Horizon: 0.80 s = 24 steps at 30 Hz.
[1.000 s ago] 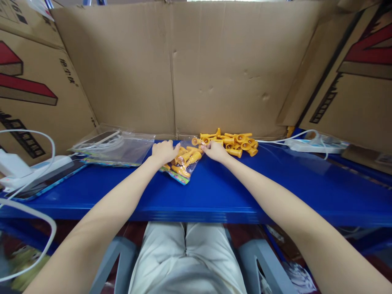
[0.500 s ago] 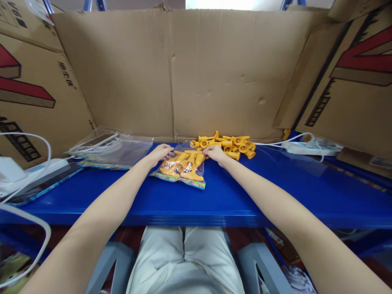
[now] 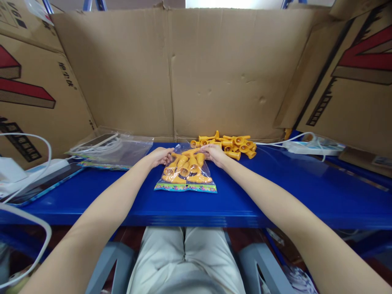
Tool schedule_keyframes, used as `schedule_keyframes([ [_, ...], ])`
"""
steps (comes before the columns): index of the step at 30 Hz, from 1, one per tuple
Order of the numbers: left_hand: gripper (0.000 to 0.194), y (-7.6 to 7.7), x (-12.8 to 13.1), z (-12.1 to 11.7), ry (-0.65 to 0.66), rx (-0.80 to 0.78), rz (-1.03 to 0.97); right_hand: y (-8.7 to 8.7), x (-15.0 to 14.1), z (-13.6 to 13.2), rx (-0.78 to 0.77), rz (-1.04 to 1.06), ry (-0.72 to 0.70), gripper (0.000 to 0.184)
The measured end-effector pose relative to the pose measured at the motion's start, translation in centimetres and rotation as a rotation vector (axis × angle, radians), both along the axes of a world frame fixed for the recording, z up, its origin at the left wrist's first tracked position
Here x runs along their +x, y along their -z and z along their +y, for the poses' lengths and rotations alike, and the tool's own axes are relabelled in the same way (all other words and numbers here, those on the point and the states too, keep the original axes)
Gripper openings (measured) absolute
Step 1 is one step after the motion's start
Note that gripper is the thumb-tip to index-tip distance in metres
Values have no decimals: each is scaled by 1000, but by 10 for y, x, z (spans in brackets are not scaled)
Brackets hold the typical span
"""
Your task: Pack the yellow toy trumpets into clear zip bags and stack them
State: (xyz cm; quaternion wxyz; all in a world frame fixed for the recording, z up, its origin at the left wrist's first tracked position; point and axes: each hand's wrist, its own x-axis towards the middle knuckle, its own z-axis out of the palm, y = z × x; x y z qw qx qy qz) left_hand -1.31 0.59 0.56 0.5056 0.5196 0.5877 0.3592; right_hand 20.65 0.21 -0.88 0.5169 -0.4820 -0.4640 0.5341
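A clear plastic bag (image 3: pixel 186 187) with a colourful printed strip along its near edge lies on the blue table in front of me. Inside it are several yellow plastic pieces (image 3: pixel 184 166), each with a cone-shaped cup and a curved handle-like end. My left hand (image 3: pixel 162 156) pinches the bag's far left side, fingers closed. On the opposite side, my right hand (image 3: pixel 213 154) grips the bag's far right edge, its fingertips partly hidden by the hand. Just behind my right hand is a loose pile of the same yellow pieces (image 3: pixel 239 143).
More clear bags (image 3: pixel 134 149) lie flat at the left, beside white cables and a tablet-like device (image 3: pixel 45 183). A white power strip (image 3: pixel 312 148) sits at the right. Cardboard walls (image 3: pixel 226 73) enclose the back and sides of the blue table (image 3: pixel 294 188).
The bag has been straightened and spread wider, its printed strip now facing me nearly level. It sits slightly nearer, and the pieces inside have shifted. Both hands stay at its far sides.
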Motion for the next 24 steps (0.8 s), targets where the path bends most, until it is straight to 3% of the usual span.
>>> schedule_keyframes([
  [10,15,5,1,4,-110,168,-36,4,0,4,-52,105,-50,18],
  [15,15,6,4,4,-184,165,-125,5,0,4,-65,78,29,22],
  [24,16,5,-2,7,-130,130,-201,-1,-1,3,-110,165,49,26],
])
